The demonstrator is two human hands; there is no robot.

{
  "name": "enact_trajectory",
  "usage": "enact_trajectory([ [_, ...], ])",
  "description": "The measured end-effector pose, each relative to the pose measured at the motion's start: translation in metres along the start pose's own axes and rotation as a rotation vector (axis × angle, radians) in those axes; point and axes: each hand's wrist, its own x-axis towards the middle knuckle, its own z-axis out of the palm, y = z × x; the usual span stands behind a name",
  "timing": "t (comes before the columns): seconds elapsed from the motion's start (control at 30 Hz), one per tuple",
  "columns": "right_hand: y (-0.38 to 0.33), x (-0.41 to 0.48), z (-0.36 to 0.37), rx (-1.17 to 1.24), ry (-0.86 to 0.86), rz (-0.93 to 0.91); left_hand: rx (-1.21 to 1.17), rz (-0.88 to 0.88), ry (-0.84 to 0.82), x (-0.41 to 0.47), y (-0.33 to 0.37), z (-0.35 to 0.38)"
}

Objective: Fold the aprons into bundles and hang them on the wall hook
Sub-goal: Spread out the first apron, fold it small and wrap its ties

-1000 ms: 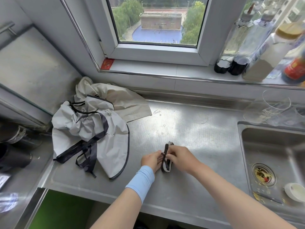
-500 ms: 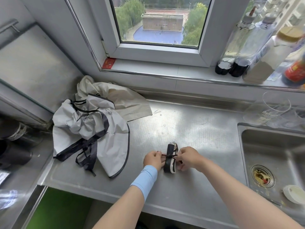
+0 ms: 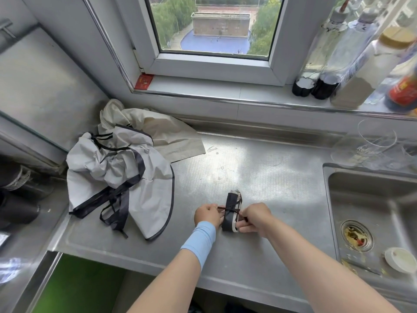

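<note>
Folded apron bundle [image 3: 230, 220]: lies on the steel desk [image 3: 259, 177], lower centre of frame, between both hands. Left hand [image 3: 207, 215]: fingers [image 3: 214, 208] curled, pinching one end of the dark tie cord [image 3: 227, 208] that crosses the bundle. Right hand [image 3: 256, 216]: fingers curled, pinching the other cord end and touching the bundle's side. Unfolded aprons [image 3: 117, 168]: heaped at centre left, well apart from the bundle

Desk [image 3: 259, 177]: bare steel, fine dimpled patch mid-surface, glossy glare.
Sink [image 3: 365, 199]: same steel, duller.
Loose aprons [image 3: 117, 168]: thin crinkled cloth, matt, with smooth dark binding.
Tied bundle [image 3: 232, 213]: dark cloth.
Sill bottles [image 3: 320, 53]: clear, glossy.
Wrist sleeve [image 3: 200, 238]: soft, matt fabric.
</note>
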Motion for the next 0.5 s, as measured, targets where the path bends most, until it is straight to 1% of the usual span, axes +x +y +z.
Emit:
enact_trajectory([
  [0.07, 0.001, -0.001, -0.003, -0.108, 0.011, -0.027, 0.140, 0.079, -0.052, 0.000, 0.004, -0.002],
  [0.1, 0.000, 0.000, -0.006, -0.245, 0.028, -0.079, 0.186, 0.108, -0.088, -0.004, 0.010, -0.002],
  [0.17, -0.005, -0.002, -0.012, -0.625, 0.128, -0.235, 0.290, 0.183, -0.131, -0.006, 0.020, -0.004],
  [0.2, -0.008, -0.002, -0.013, -0.750, 0.181, -0.326, 0.366, 0.236, -0.128, -0.003, 0.024, -0.006],
  [0.23, -0.013, -0.003, -0.014, -0.809, 0.215, -0.429, 0.424, 0.256, -0.134, -0.003, 0.029, -0.007],
  [0.3, -0.020, -0.003, -0.017, -0.867, 0.252, -0.648, 0.468, 0.254, -0.183, 0.000, 0.035, -0.008],
  [0.33, -0.023, -0.003, -0.019, -0.938, 0.230, -0.764, 0.520, 0.261, -0.214, 0.001, 0.036, -0.009],
  [0.4, -0.029, 0.001, -0.023, -1.190, 0.090, -0.896, 0.577, 0.237, -0.289, -0.005, 0.035, -0.010],
  [0.43, -0.029, 0.006, -0.024, -1.320, 0.015, -0.894, 0.603, 0.221, -0.311, -0.010, 0.035, -0.009],
  [0.47, -0.028, 0.010, -0.024, -1.421, -0.021, -0.886, 0.627, 0.232, -0.325, -0.014, 0.033, -0.008],
  [0.5, -0.027, 0.014, -0.023, -1.480, -0.015, -0.895, 0.656, 0.235, -0.331, -0.017, 0.032, -0.008],
])
